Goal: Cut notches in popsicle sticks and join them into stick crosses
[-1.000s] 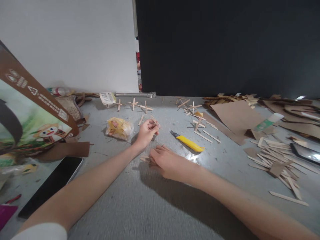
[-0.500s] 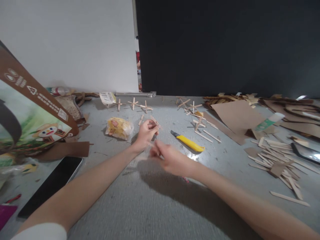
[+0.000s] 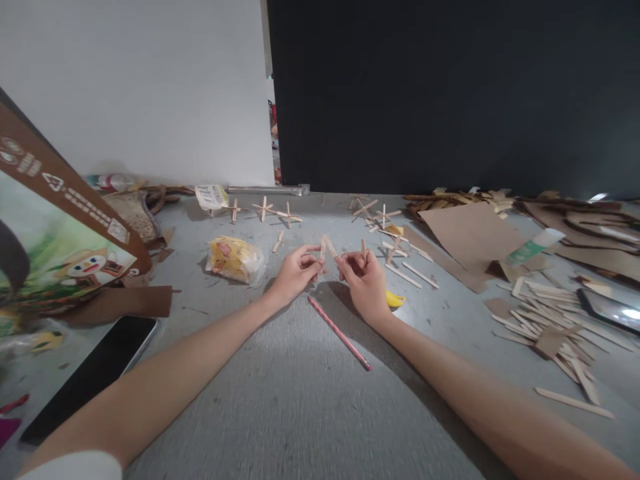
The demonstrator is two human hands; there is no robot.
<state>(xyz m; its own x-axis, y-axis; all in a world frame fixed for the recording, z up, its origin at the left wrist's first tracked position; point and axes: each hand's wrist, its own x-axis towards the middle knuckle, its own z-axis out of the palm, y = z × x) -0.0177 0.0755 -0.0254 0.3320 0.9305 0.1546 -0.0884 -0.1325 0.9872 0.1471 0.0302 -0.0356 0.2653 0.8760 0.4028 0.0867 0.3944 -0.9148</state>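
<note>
My left hand [image 3: 299, 272] is pinched round a short wooden craft stick [image 3: 323, 249] that stands nearly upright at its fingertips. Opposite it, my right hand [image 3: 367, 287] grips a second craft stick [image 3: 331, 247], slanted so that its upper end meets or nearly meets the first. Another stick piece [image 3: 363, 247] pokes up from the right hand's fingers. A red-and-white patterned pencil [image 3: 340, 333] lies on the table below and between both hands. Behind the right wrist shows the yellow end of a utility knife [image 3: 395, 299]; the rest is hidden.
Crossed-stick pieces [image 3: 264, 209] stand at the back. A yellow-printed packet [image 3: 233, 259] lies left of my hands, a phone [image 3: 93, 377] nearer me. Loose sticks [image 3: 560, 327], brown cardboard [image 3: 465, 233] and a glue stick [image 3: 536, 245] lie right. A printed bag [image 3: 75, 227] stands left.
My right hand has moved up and to the right, now covering most of the utility knife and uncovering the pencil. The sticks have come up between my hands.
</note>
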